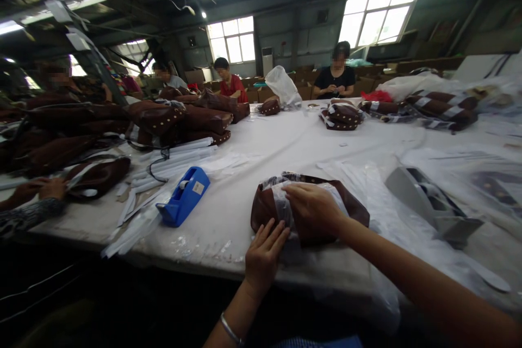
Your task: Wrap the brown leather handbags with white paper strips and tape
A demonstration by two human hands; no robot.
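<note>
A brown leather bag (350, 207) with a band of white wrapping paper (281, 204) round it lies near the front edge of the white table (261, 147). My right hand (312, 207) rests flat on top of the bag, fingers pointing left onto the paper. My left hand (264, 254), a bangle on its wrist, presses its stretched fingers against the bag's near left side at the paper's lower edge. Neither hand grips anything.
A blue tape dispenser (184, 196) stands left of the bag. Paper strips (171, 166) and piled brown bags (163, 119) fill the left side; more bags (341, 115) lie far right. Clear plastic bags (408, 201) lie at right. Another person's hands (38, 190) work at far left; several people sit behind.
</note>
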